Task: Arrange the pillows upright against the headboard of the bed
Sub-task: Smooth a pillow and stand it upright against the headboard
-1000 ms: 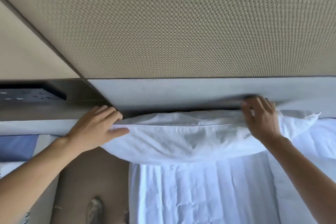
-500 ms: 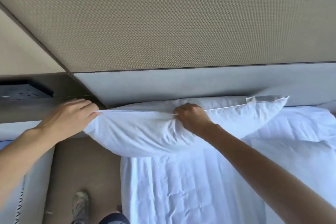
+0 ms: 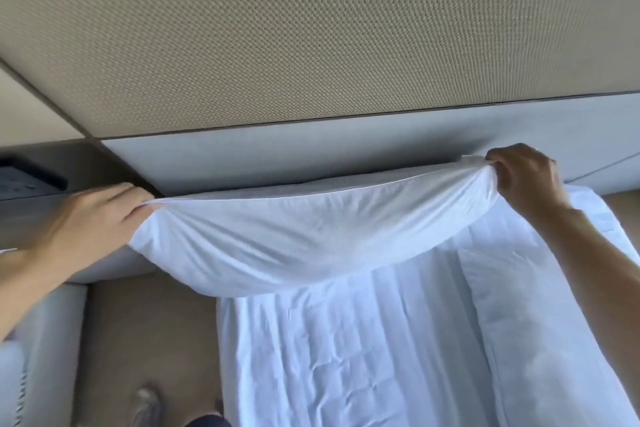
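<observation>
White pillow (image 3: 304,236) long axis parallel to headboard (image 3: 311,152), left hand (image 3: 93,222) and right hand (image 3: 526,180) pinching its top corners

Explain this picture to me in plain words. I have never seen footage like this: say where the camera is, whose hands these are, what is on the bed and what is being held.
There is no machine here. The camera is worn on a person's head and looks forward and down, so the two bare arms reaching in from the bottom corners are the wearer's own. The wide lens bends the edges of the scene.

The left hand pinches one top corner of a white pillow, and the right hand grips the other top corner. The pillow hangs stretched between them, sagging in the middle, close in front of the grey headboard.

Below it lies the bed with a creased white sheet. A second white pillow lies flat along the right side of the bed. The textured beige panel above is the wall. A shoe shows on the floor.
</observation>
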